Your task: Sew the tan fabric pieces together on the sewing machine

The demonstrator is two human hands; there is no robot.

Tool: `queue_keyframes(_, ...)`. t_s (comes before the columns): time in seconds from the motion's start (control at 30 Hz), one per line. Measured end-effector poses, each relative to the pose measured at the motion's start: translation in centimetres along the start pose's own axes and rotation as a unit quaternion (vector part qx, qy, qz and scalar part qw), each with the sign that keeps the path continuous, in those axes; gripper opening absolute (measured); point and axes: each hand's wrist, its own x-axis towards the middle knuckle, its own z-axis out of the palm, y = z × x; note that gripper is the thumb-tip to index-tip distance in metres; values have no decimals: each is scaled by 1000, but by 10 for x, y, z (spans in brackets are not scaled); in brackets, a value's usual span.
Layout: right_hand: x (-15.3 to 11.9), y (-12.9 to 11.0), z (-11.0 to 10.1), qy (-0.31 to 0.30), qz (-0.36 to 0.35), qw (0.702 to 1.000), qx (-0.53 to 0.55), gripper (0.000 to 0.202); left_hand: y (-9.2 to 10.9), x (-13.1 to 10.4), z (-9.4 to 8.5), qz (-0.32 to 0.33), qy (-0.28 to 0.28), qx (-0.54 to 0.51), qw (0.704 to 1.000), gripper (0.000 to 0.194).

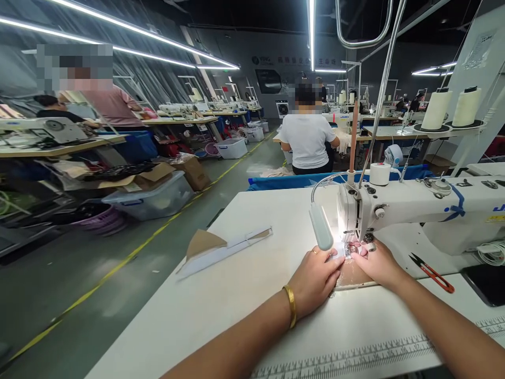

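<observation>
A white sewing machine (pixel 398 202) stands on the right of the table, its lamp shining on the needle area. Beside the presser foot (pixel 347 249), my left hand (pixel 317 279) has its fingers closed together on a small white fabric piece (pixel 338 249). A gold bracelet circles that wrist. My right hand (pixel 379 266) reaches in from the other side with its thumb towards the foot. Its fingers are bent and partly hidden behind the machine head; what they hold cannot be made out. Below both hands lies a brownish plate (pixel 355 273).
Red-handled thread snips (pixel 434 273) and a black phone (pixel 483 281) lie to the right. A folded white-and-brown paper piece (pixel 221 252) rests on the left. A printed ruler (pixel 355 360) runs along the front edge. Ahead sits a person in a white shirt (pixel 307 139).
</observation>
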Motion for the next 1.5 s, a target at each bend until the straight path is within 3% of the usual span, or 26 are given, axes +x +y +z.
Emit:
queue_keyframes(0.1, 1, 3, -2, 0, -2, 1000, 9, 20, -1, 1, -7, 13, -19, 4, 1000, 29)
queue_keyframes(0.17, 1, 6, -2, 3, -3, 1000, 14, 11, -2, 2, -23, 21, -15, 9, 1000, 26)
queue_keyframes(0.23, 1, 10, -1, 6, -1, 1000, 19, 8, -4, 2, -48, 15, 29, 16, 999, 26)
queue_keyframes(0.37, -4, 15, -1, 12, 3, 1000, 24, 21, -12, -15, -117, -42, 173, -3, 984, 27)
queue_keyframes(0.43, -9, 17, -5, 3, -6, 1000, 21, 25, -17, -32, -144, -92, 189, -27, 977, 27)
queue_keyframes(0.5, -15, 23, -13, -11, -20, 1000, 16, 29, -24, -52, -154, -149, 157, -54, 975, 25)
queue_keyframes(0.57, -23, 33, -20, -45, -33, 998, -24, 35, -33, -71, -146, -203, 93, -76, 972, 22)
queue_keyframes(0.67, -40, 46, -26, -48, -97, 990, -86, 35, -45, -90, -113, -270, -11, -78, 960, 18)
queue_keyframes(0.73, -53, 45, -24, -54, -158, 982, -84, 31, -50, -94, -89, -275, -33, -70, 958, 20)
queue_keyframes(0.83, -68, 24, -19, -111, -216, 968, -63, 23, -54, -94, -68, -262, -39, -65, 962, 18)
queue_keyframes(1.0, -66, -36, -10, -183, -239, 954, -12, 22, -58, -95, -67, -233, -31, -75, 969, 21)
queue_keyframes(1.1, -54, -70, 2, -193, -196, 961, 39, 25, -58, -99, -70, -219, -16, -80, 972, 23)
queue_keyframes(1.27, -29, -112, 39, -249, -34, 951, 180, 29, -53, -104, -72, -196, 13, -73, 978, 26)
queue_keyframes(1.37, -17, -123, 63, -240, 5, 939, 247, 35, -52, -105, -71, -180, 40, -63, 981, 28)
queue_keyframes(1.5, -15, -124, 80, -222, 8, 943, 248, 32, -55, -106, -67, -190, 60, -58, 978, 28)
